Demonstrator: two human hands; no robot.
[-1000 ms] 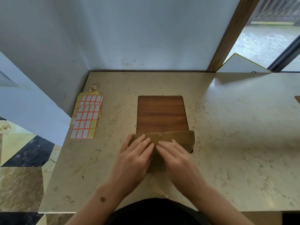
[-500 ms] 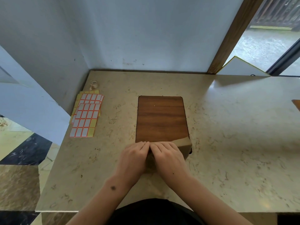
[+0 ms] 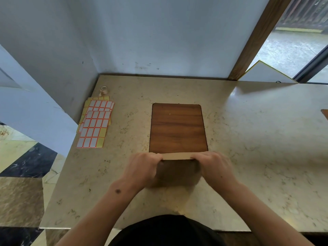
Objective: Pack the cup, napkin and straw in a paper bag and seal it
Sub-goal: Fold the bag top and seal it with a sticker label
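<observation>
Brown kraft paper bag [image 3: 177, 170] stands on the beige marble-pattern countertop [image 3: 257, 148], at the near edge of the dark rectangular wooden board [image 3: 178, 127]. Its folded top forms a pale horizontal strip between the hands. The left hand [image 3: 142, 167] grips the left end of the fold and the right hand [image 3: 215, 166] grips the right end, fingers curled closed over the paper. Red-bordered white label sheets [image 3: 95, 124] lie well apart to the left, beside a small tape roll [image 3: 103, 90].
</observation>
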